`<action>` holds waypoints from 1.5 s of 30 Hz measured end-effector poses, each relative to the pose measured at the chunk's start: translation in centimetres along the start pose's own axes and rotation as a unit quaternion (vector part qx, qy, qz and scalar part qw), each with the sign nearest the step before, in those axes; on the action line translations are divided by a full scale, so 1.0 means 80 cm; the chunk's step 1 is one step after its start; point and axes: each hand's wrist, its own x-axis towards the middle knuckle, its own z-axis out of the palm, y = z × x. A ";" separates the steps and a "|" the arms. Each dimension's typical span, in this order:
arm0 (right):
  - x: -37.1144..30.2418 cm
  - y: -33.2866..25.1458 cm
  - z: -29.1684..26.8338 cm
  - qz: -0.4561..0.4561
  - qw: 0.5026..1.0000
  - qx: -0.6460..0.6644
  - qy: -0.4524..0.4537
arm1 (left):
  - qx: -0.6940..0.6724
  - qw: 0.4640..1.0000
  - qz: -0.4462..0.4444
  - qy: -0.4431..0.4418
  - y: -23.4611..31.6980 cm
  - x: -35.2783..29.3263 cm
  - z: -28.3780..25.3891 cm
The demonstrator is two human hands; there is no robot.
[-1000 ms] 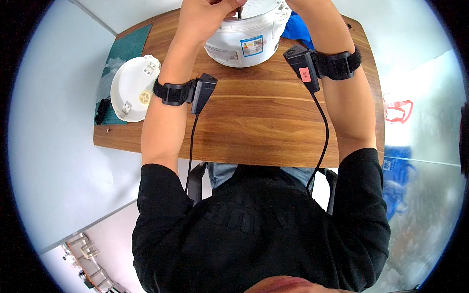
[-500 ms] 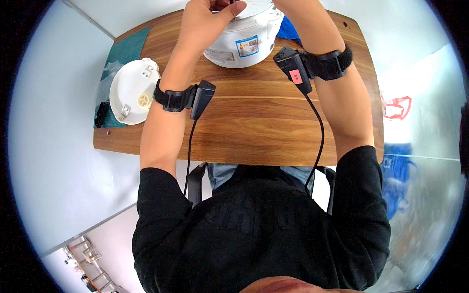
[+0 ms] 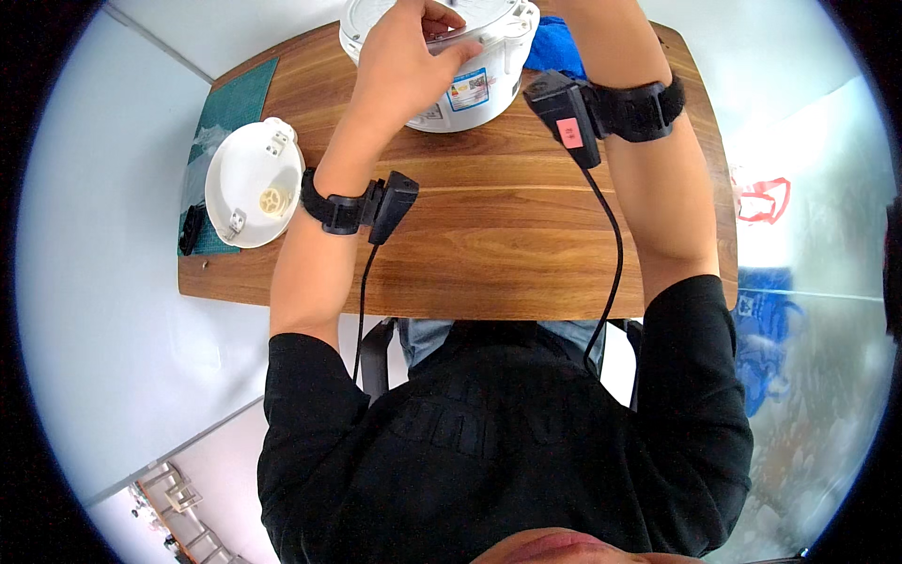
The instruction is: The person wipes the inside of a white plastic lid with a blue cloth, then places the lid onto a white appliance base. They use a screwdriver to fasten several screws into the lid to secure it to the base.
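Observation:
A white round appliance like a rice cooker [image 3: 498, 99] stands at the far edge of the table, with a blue label on its side. Its pale round top is cut off by the upper picture edge. My left hand [image 3: 404, 66] rests at the near left rim of this top. The thumb points right, apart from the curled fingers, and nothing shows between them. My right forearm [image 3: 658, 188] reaches past the appliance's right side; the hand itself lies beyond the upper edge. Each wrist wears a black strap with a cabled box.
On the left, a white round shell [image 3: 235, 174] with metal brackets and a cream round part [image 3: 273, 202] sits partly on a green mat [image 3: 246, 89]. Clear plastic and a small black item [image 3: 192, 228] lie there too. Blue cloth [image 3: 556, 47] lies behind the right wrist box.
My left hand has come slightly nearer, and its pinched thumb and fingers have parted. My right hand remains out of the picture.

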 end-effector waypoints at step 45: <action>-0.135 0.057 -0.200 0.181 0.966 -0.184 -0.004 | 0.109 0.965 0.225 0.078 0.033 -0.043 0.018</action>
